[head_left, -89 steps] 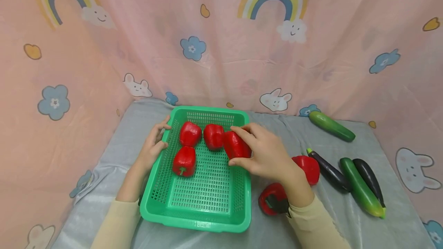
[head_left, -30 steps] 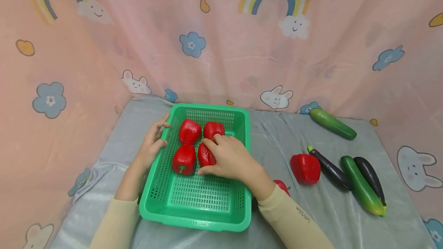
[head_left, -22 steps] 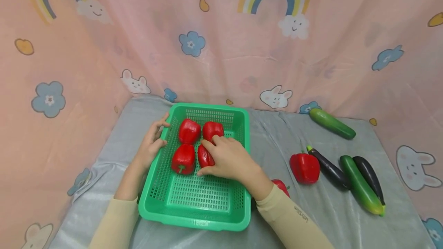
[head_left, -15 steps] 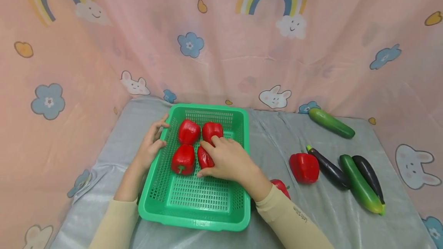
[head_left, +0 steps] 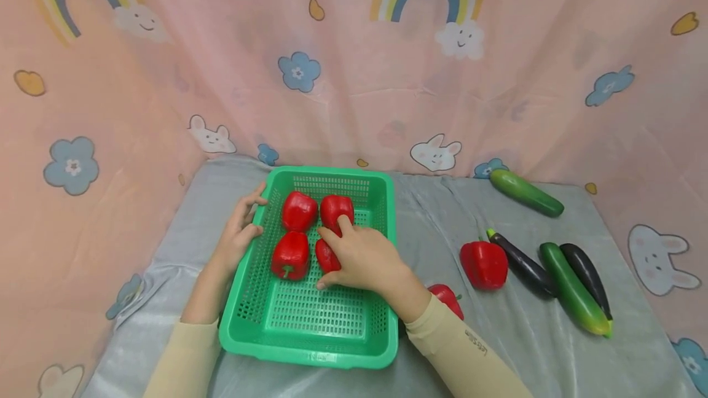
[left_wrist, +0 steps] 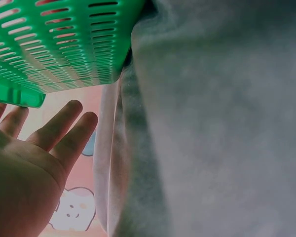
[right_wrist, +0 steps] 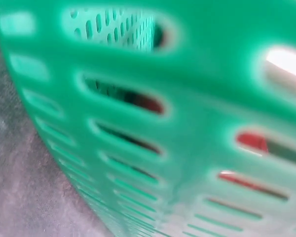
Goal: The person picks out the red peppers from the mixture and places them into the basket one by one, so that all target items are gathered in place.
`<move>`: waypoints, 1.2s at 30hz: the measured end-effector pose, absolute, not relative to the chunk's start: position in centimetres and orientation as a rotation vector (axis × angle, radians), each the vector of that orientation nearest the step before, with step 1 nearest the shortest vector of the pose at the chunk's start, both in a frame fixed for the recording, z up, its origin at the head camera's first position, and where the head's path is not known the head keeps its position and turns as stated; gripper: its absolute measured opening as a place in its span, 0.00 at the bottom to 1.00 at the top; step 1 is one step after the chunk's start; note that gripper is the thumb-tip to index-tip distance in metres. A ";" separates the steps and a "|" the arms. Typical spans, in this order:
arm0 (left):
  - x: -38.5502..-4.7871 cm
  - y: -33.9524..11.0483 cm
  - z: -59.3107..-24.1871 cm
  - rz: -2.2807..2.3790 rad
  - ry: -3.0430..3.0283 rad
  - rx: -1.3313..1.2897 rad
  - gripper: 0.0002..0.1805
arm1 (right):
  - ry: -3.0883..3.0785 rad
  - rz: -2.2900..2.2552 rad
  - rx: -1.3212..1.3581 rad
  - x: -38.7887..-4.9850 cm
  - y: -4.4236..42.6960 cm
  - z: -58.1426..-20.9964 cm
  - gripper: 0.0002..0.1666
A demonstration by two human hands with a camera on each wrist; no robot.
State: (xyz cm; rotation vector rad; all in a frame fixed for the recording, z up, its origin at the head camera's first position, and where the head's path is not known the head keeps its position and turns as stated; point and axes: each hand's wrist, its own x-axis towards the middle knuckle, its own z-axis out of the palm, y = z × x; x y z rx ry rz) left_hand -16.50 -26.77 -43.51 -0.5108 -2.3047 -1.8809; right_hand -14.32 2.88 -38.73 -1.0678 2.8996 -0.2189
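Observation:
A green perforated basket (head_left: 310, 358) holds several red bell peppers. Fingertips of my left hand (head_left: 232, 239) touch its left rim, the thumb held apart; in the left wrist view the fingers of the left hand (left_wrist: 44, 148) are straight beside the green basket (left_wrist: 64, 49). Inside the basket, my right hand (head_left: 367, 260) has thumb and fingers around a red pepper (head_left: 326, 255) that it partly covers. Three other peppers lie close by: upper left (head_left: 299, 211), upper right (head_left: 335, 210) and lower left (head_left: 290, 255). In the right wrist view the basket wall (right_wrist: 187, 123) hides that hand.
Right of the basket are a red pepper (head_left: 483, 265) and another (head_left: 445, 300), partly behind the right forearm. Further right lie an eggplant (head_left: 522, 265), a zucchini (head_left: 572, 290), a second eggplant (head_left: 587, 272) and, farther back, another zucchini (head_left: 525, 193). A pink printed curtain (head_left: 354, 115) hangs behind.
Since the earliest frame, my right hand has carried its pepper left and down beside the others in the basket. Lately its thumb and index finger have spread slightly. The left hand stays at the rim.

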 end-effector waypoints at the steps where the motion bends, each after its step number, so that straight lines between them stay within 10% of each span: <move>1: -16.5 -26.7 -43.5 -1.878 -2.301 -0.513 0.29 | 2.896 -0.218 -1.068 -14.3 2.9 -38.7 0.62; 36: -16.4 -26.9 -43.7 -1.852 -2.300 -0.545 0.28 | 2.869 -0.307 -1.185 -14.4 2.9 -39.2 0.53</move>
